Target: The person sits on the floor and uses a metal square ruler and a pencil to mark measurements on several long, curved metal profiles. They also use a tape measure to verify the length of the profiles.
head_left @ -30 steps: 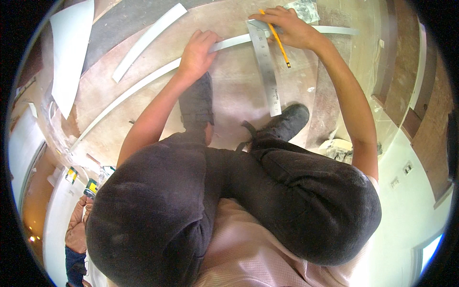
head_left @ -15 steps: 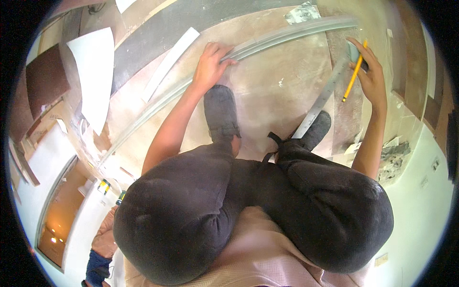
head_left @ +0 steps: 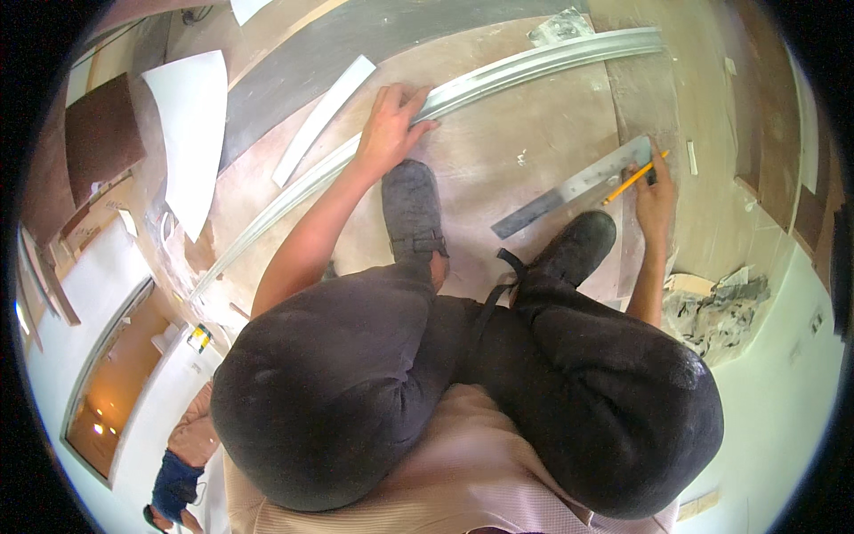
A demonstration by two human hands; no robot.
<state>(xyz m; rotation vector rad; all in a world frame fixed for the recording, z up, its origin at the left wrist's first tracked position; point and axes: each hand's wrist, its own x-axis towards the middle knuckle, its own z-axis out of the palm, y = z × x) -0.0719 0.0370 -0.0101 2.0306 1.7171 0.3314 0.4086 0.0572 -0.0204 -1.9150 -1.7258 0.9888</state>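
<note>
A long, pale metal channel [head_left: 534,60] lies across the floor in front of me, bowed by the wide view. My left hand [head_left: 391,125] grips it near its middle, fingers over the far side and thumb on the near side. In my right hand [head_left: 654,191] are a metal ruler [head_left: 569,189] with markings and a yellow pencil [head_left: 621,187]. The ruler slants over the floor toward my right shoe [head_left: 583,249], apart from the channel. Part of the right hand's grip is hidden behind the ruler's end.
My left shoe [head_left: 412,209] stands close to the channel. White offcuts [head_left: 191,133] and a narrow white strip [head_left: 325,120] lie at the left. Torn debris [head_left: 721,311] is piled by the right wall. Another person [head_left: 182,463] is at the lower left.
My right hand has drawn back toward me, bringing the ruler and pencil away from the channel's right end. The ruler has swung flatter and the pencil has turned. My left hand stays on the channel.
</note>
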